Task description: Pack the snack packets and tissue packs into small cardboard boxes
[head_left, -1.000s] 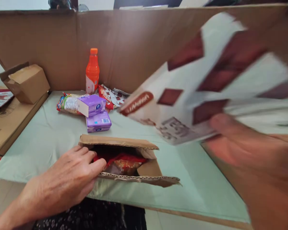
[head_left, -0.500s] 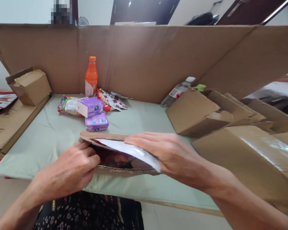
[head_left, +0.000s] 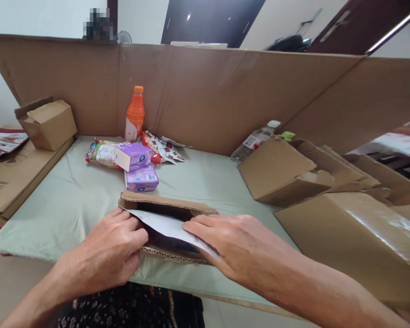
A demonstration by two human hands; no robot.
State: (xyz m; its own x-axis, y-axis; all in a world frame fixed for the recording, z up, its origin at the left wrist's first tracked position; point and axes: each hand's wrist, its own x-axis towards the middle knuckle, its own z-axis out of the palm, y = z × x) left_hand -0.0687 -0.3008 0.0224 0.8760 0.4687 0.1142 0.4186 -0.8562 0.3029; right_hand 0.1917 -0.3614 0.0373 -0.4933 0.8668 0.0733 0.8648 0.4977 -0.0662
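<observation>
An open cardboard box (head_left: 171,198) lies near the front of the table, its opening facing up and its inside dark. My left hand (head_left: 114,246) is closed at the box's left end, with fingers curled over the edge and partly inside. Between the box walls slants a thin white sheet (head_left: 164,226), whose left corner meets my left fingers. My right hand (head_left: 228,241) grips this sheet near its right end, over the opening. The tips of several fingers on both hands are hidden, and I cannot tell what lies deeper in the box.
Behind the box are two purple tissue packs (head_left: 141,178), snack packets (head_left: 102,152) and an orange bottle (head_left: 135,114). Several cardboard boxes (head_left: 328,223) crowd the right side, with a clear bottle (head_left: 259,139) behind. A small carton (head_left: 53,123) stands left, and a cardboard wall (head_left: 205,91) runs along the back.
The white sheet has shifted toward the box's front side, uncovering a dark gap along the back wall. My right hand moved with it. A reddish thing seen inside earlier is now hidden.
</observation>
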